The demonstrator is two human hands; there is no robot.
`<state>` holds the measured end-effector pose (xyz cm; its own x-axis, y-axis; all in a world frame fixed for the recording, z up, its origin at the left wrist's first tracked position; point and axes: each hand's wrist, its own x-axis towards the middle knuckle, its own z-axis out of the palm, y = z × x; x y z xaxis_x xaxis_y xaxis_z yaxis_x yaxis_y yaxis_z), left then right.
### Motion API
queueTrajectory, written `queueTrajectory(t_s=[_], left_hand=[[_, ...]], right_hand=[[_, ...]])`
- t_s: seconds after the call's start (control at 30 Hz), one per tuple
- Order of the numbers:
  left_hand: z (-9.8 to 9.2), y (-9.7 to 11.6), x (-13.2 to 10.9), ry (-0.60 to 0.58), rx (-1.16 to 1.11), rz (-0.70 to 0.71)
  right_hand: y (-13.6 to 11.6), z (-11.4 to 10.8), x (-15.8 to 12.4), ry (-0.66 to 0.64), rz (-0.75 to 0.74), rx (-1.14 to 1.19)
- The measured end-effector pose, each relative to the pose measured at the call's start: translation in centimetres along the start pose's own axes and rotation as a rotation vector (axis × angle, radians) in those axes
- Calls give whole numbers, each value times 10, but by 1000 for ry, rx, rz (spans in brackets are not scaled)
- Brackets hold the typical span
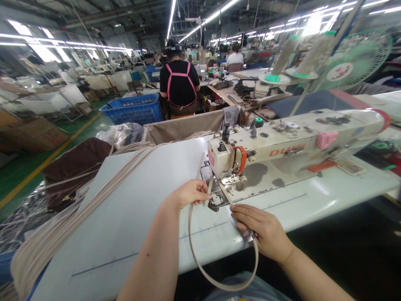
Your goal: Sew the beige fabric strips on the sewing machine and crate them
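Head view: our left hand [197,193] and right hand [258,225] each pinch a beige strap [232,288], looping toward six o'clock from the industrial sewing machine [282,142]. We judge it unfinished; whether the strap bundle [94,195] at nine o'clock is stitched, we cannot tell. The needle is hidden.

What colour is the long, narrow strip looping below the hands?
The strip is beige, best seen in the head view.

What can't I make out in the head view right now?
All head view:
- Strip within the right hand's grip: hidden by its fingers.
- Needle tip at the sewing machine: too small.
- Ruler figures on the table: too small.
- Left forearm: cut off by bottom edge.
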<state>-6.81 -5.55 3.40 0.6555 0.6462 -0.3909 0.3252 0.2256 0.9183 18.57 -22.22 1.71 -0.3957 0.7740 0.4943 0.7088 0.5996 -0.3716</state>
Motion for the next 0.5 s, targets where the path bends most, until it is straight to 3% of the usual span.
queueTrajectory(t_s=[0.5], left_hand=[[-1, -1, 0, -1, 1, 4]], right_hand=[[-2, -2, 2, 8, 4, 5]])
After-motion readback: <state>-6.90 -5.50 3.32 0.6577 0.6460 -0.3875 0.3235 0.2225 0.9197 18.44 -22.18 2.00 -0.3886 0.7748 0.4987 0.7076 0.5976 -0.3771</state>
